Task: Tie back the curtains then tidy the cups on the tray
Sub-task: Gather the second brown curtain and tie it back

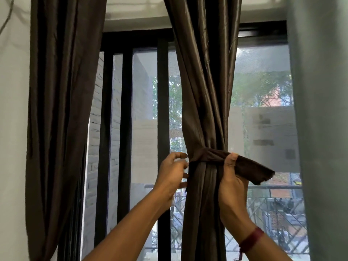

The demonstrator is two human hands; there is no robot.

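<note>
A dark brown satin curtain (pixel 205 91) hangs in the middle of the window, gathered into a bundle at waist height. A brown fabric tieback (pixel 209 156) is wrapped around the bundle. My right hand (pixel 232 178) grips the tieback's free end, which sticks out to the right (pixel 258 171). My left hand (pixel 172 174) is at the bundle's left edge, its fingertips on the other end of the tieback; the grip itself is hidden behind the fabric. A second brown curtain (pixel 62 110) hangs loose at the left. No tray or cups are in view.
Behind the curtains is a black-framed window (pixel 162 113) with a mesh screen and a balcony railing (pixel 278 210) outside. A white wall (pixel 13 129) stands at the left, a grey-green panel (pixel 323 129) at the right.
</note>
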